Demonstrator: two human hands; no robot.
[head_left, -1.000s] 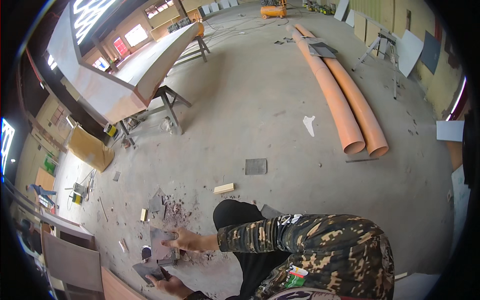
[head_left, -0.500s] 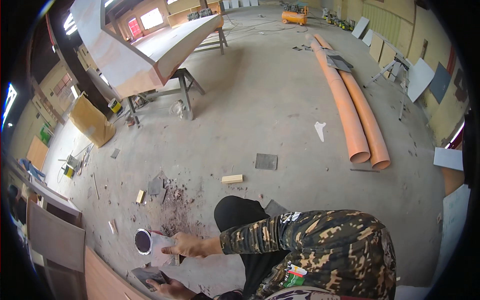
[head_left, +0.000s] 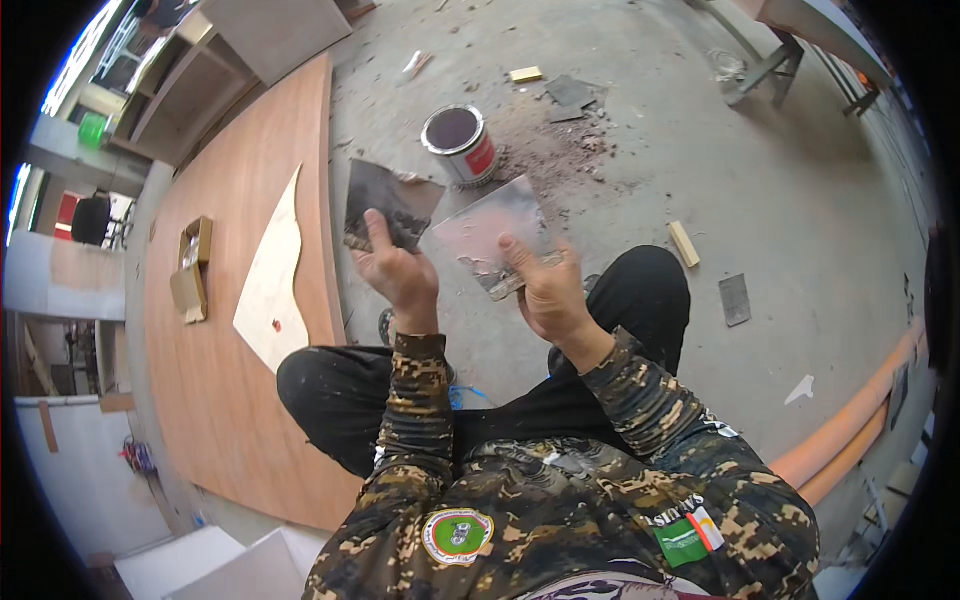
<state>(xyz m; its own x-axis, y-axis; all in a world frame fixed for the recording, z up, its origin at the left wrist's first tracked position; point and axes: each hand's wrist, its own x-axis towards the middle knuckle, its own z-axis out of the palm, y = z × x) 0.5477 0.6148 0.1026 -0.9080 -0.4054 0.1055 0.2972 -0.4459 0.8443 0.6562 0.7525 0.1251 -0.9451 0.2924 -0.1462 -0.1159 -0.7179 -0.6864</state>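
My left hand point(head_left: 397, 275) is closed on a dark, stained flat plate point(head_left: 385, 200), thumb on its face. In my right hand point(head_left: 553, 290) I grip a thin flat spreader plate point(head_left: 497, 228) smeared with pinkish paste, thumb pressed on top. The two plates are held side by side, apart, in front of my bent knees. Just beyond them an open can point(head_left: 468, 160) with a red label stands on the floor. Dark material shows inside it.
To my left lies a large wooden sheet point(head_left: 215, 410) bearing a curved plywood cutout point(head_left: 275, 290) and a small open cardboard box point(head_left: 190, 270). Crumbs, wood blocks point(head_left: 684, 244) and dark scraps point(head_left: 735, 300) litter the concrete. Orange pipes point(head_left: 850, 440) lie at right.
My view has swung left, toward the wooden sheet. The right hand's spreader, previously beside the can, is now next to the plate in my left hand. Both hands keep their holds.
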